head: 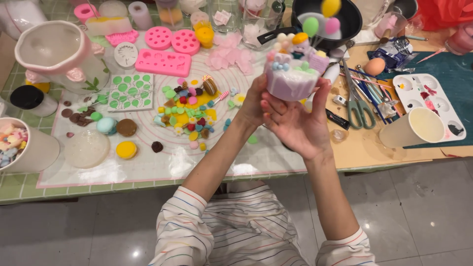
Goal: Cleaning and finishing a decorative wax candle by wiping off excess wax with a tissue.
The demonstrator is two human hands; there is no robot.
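— Where is the little cake, and who has hold of it?

— Both hands lift the small lilac cake (290,79) above the middle of the worktop (364,148). The right hand (295,123) cups it from below, fingers (321,96) curled up its side; the left hand (253,106) closes on its left flank. Pastel balloons (320,19) stand up from its top.

— How much room around it?

— Little. Toward the left edge, a clear mat (162,152) carries a heap of tiny coloured candies (189,111); pink moulds (162,61) sit toward the far edge. Just right of the hands lie green-handled scissors (357,106), then a paint palette (428,98) and a paper cup (411,129) near the right edge. Only the near edge, under the wrists, is bare.

— Anything hard to make out?

— The cake hides part of a black pan (350,19) behind it. The jars along the far edge are cut off, as is a cup of sweets (17,145) at the left edge. The cake's underside is covered by the palm.
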